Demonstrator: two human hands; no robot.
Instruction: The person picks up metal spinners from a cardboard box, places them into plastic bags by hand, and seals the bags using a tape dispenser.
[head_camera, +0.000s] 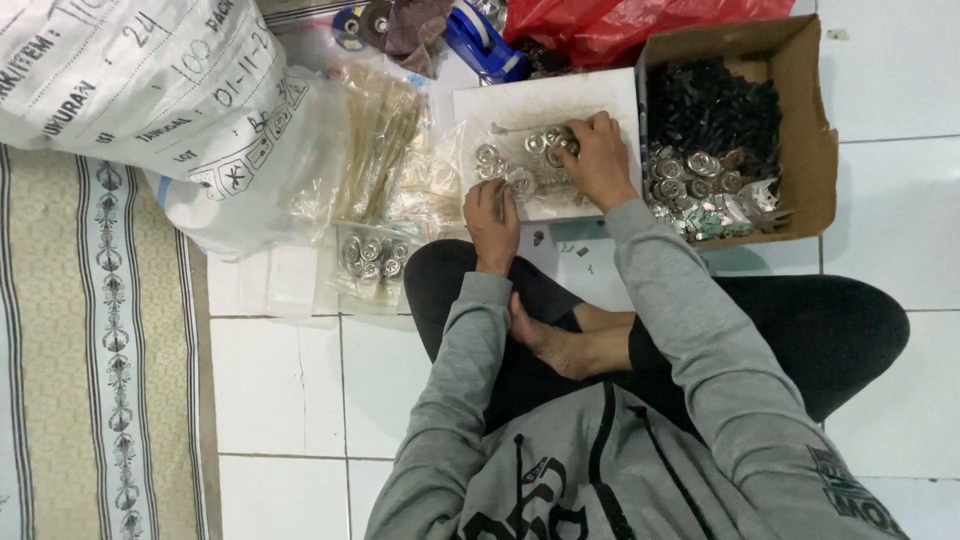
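A scatter of small round metal rings (520, 160) — shiny, silver, washer-like — lay on a flat white board (560, 100) set on the tiled floor in front of the seated person. The right hand (600, 160) rested palm down over the far side of the pile, fingers curled onto a few rings near its fingertips; whether any ring was actually pinched could not be told. The left hand (492, 225) sat at the near edge of the board, knuckles up and fingers bent downward onto the rings there, its hold likewise hidden under the hand.

Just right of the board stood an open brown cardboard box (815, 150), its back half filled with small black pieces (712, 105) and its front with more silver rings (690, 180) and bits of foil-like scrap. Left of the board lay clear crinkled plastic bags — one small bag (372, 260) holding a handful of the same rings, another with long pale strips (380, 140). Further left bulked a large white woven sack (140, 90), resting partly on a patterned beige mat (100, 350). Behind the board were a crumpled red plastic bag (620, 25) and a blue tape dispenser (480, 40)
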